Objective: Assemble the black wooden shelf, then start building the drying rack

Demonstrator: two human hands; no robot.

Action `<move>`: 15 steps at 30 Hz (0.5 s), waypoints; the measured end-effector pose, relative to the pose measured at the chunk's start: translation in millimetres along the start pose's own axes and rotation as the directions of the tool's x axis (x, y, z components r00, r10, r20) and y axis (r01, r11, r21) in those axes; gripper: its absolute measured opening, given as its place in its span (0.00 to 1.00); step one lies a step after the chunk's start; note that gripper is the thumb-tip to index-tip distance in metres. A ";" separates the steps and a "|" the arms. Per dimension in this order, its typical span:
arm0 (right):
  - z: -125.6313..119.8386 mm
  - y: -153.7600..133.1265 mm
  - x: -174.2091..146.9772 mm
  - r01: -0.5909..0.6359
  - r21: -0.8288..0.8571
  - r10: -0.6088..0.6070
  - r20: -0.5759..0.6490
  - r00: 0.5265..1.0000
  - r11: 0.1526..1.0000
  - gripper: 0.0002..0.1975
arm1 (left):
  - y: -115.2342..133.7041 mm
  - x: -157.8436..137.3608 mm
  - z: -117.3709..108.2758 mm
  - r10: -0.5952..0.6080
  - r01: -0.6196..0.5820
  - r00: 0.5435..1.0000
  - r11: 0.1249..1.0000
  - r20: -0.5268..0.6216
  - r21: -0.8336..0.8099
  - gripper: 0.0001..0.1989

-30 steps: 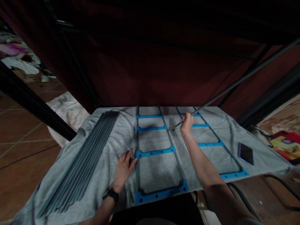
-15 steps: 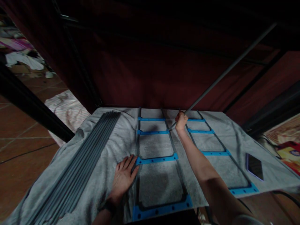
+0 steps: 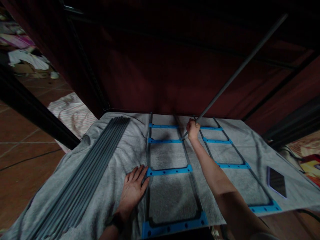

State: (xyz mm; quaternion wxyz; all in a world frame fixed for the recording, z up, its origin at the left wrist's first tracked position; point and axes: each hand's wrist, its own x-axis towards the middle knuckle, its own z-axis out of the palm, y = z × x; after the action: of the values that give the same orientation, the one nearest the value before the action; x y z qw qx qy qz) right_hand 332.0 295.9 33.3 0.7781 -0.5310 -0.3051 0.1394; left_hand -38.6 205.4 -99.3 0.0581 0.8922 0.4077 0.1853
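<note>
The right hand [image 3: 193, 129] is closed in a fist around a long, thin, straight grey rod [image 3: 232, 76], near to its lower end. The rod stands tilted, with its upper part rising far to the right in front of the dark red panel [image 3: 150, 80]. Its lower end appears to meet the right end of a narrow blue crossbar [image 3: 165, 141], the second from the far side in the left ladder-like frame; whether it only touches there or lies above it, I cannot tell.

The left hand [image 3: 133, 186] holds nothing. It lies palm down with the fingers spread a little, on the grey fleecy cloth [image 3: 136, 143], and its fingertips are just beside the left end of a nearer blue crossbar [image 3: 170, 171].

To do this step well, I think the grip close to the tip is good for guiding it, but the long free part can swing, so the wrist should remain firm. Only light pressure seems wise, because the frame lies on soft cloth and may slip. The left hand could steady the crossbar by pressing it lightly.
</note>
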 end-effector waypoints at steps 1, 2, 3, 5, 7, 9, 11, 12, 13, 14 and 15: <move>1.2 0.4 0.9 -0.004 -0.002 0.005 0.011 1.000 1.000 0.20 | 0.0 -0.2 -0.2 0.000 0.000 1.000 1.000 0.000 -0.002 0.25; 2.6 0.8 1.6 -0.007 -0.002 0.007 0.019 1.000 1.000 0.20 | 0.0 -0.4 -0.3 0.000 0.000 1.000 1.000 0.002 -0.005 0.25; 3.9 1.1 2.1 -0.007 -0.005 0.007 0.024 1.000 1.000 0.20 | 0.0 -0.6 -0.4 0.000 0.000 1.000 1.000 0.004 -0.007 0.25; 5.9 1.7 2.9 -0.008 -0.019 0.009 0.027 1.000 1.000 0.19 | 0.0 -1.1 -0.3 0.000 0.000 1.000 1.000 0.007 -0.008 0.25; 6.7 2.4 3.8 -0.017 -0.031 0.018 0.029 0.999 0.999 0.17 | 0.2 -1.3 0.1 0.001 -0.001 1.000 1.000 0.010 -0.008 0.25; 6.8 3.0 5.4 -0.025 -0.027 0.026 0.036 0.999 0.999 0.16 | 0.2 -1.4 0.7 -0.004 0.004 1.000 1.000 0.006 -0.006 0.25; 7.1 3.6 7.7 -0.031 -0.006 0.031 0.047 0.998 1.000 0.17 | 0.2 -1.5 1.2 -0.004 0.004 1.000 1.000 0.003 -0.001 0.25; 7.6 3.9 9.0 -0.034 0.004 0.034 0.051 0.998 0.999 0.17 | 0.2 -1.5 1.2 -0.002 0.002 1.000 1.000 0.002 0.003 0.25; 8.4 4.5 10.2 -0.040 0.011 0.040 0.050 0.998 0.999 0.17 | 0.2 -1.6 1.1 0.000 0.000 1.000 1.000 0.002 0.007 0.25; 9.3 5.1 11.2 -0.050 0.014 0.049 0.051 0.997 0.999 0.18 | 0.1 -1.6 0.8 0.004 -0.004 1.000 1.000 0.002 0.011 0.25; 10.3 6.0 12.1 -0.059 0.013 0.059 0.054 0.997 0.998 0.18 | 0.2 -1.6 0.3 0.007 -0.007 1.000 1.000 0.002 0.013 0.25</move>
State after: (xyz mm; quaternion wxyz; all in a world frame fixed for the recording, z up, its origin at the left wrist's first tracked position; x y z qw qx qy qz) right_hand 335.6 312.5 34.3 0.7691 -0.5303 -0.3089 0.1786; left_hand -39.3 204.1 -100.0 0.0522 0.8941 0.4059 0.1818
